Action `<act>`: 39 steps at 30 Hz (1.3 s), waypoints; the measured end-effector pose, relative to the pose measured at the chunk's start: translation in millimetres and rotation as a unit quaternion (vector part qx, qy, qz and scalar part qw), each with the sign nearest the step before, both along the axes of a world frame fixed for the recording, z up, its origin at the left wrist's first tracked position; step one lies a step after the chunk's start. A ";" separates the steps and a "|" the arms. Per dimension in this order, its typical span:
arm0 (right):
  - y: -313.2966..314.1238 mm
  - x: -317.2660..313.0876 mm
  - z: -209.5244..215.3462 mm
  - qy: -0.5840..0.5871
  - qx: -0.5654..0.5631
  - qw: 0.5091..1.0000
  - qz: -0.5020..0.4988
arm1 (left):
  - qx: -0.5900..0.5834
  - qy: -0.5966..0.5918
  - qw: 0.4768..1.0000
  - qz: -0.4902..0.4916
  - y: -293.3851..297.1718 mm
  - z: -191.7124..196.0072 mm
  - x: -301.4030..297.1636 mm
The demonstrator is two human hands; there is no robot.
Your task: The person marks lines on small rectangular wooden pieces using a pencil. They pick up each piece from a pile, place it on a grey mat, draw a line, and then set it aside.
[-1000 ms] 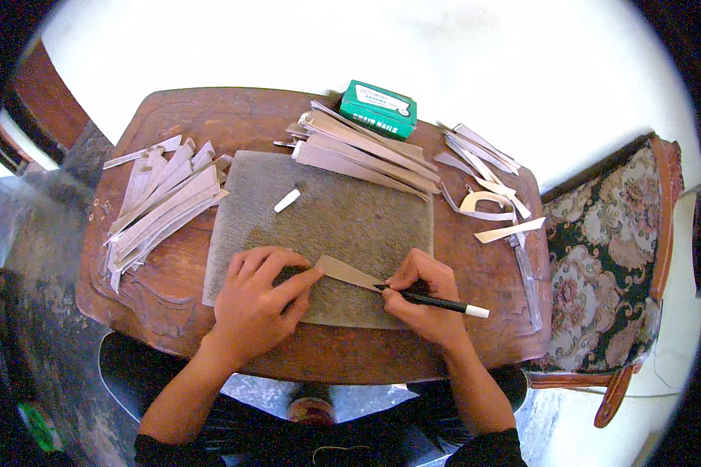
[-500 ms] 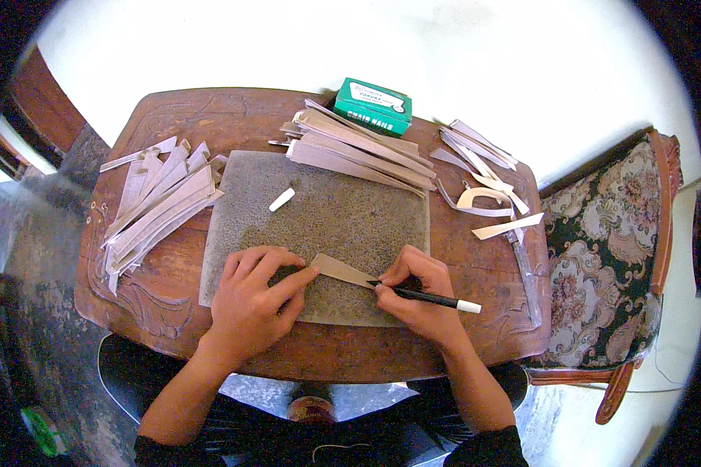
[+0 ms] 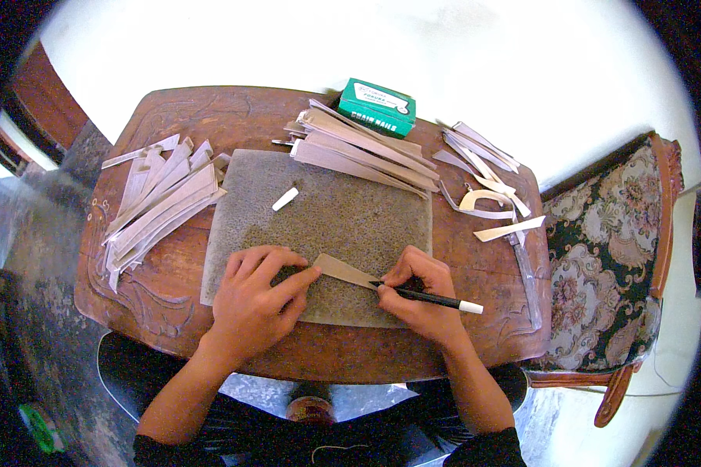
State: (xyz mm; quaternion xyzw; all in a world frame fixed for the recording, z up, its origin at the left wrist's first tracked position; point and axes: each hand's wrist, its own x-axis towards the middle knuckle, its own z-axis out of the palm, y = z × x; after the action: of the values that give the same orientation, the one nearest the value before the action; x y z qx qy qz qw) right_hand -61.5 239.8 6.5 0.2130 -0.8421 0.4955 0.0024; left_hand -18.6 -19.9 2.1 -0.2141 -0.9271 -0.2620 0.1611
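Observation:
A tapered grey-brown strip (image 3: pixel 343 272), thin and flat like wood or leather, lies slanting on the dark textured mat (image 3: pixel 350 222). Its wider end meets the index fingertip of my left hand (image 3: pixel 257 300), whose fingers curl down and grip it there. Closed around a black marker pen (image 3: pixel 428 297) with a white end, my right hand (image 3: pixel 420 292) rests by the strip's narrow end. The pen's tip touches the strip near that end. A white pen cap (image 3: pixel 285 199) lies on the mat beyond my hands.
Piles of similar strips sit at the left (image 3: pixel 167 194) and the back (image 3: pixel 366 152) of the carved wooden table (image 3: pixel 210 109). A green box (image 3: pixel 377 107) stands behind. On the right are pale offcuts (image 3: pixel 509 228) and a bow-handled tool (image 3: pixel 526 272), beside a floral chair (image 3: pixel 600 257).
The whole view has shifted very slightly. Both hands, the strip and the marker pen keep nearly the same places and grip.

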 end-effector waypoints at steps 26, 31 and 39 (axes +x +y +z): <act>-0.9 -0.6 2.7 -0.002 0.019 1.000 0.004 | -0.007 0.000 1.000 0.002 -0.8 0.0 0.7; 2.8 0.1 -5.7 -0.048 -0.064 0.997 -0.016 | 0.009 -0.009 1.000 0.004 -0.9 3.2 -2.0; -2.1 6.7 -1.3 -0.117 -0.109 0.987 -0.017 | -0.006 0.003 1.000 -0.012 -2.5 4.2 -13.9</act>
State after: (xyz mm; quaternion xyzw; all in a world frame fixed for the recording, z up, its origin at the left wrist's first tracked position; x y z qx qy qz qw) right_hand -54.8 237.7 5.2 0.1379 -0.7810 0.6056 -0.0648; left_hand -32.5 -22.5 6.3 -0.2268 -0.9257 -0.2575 0.1595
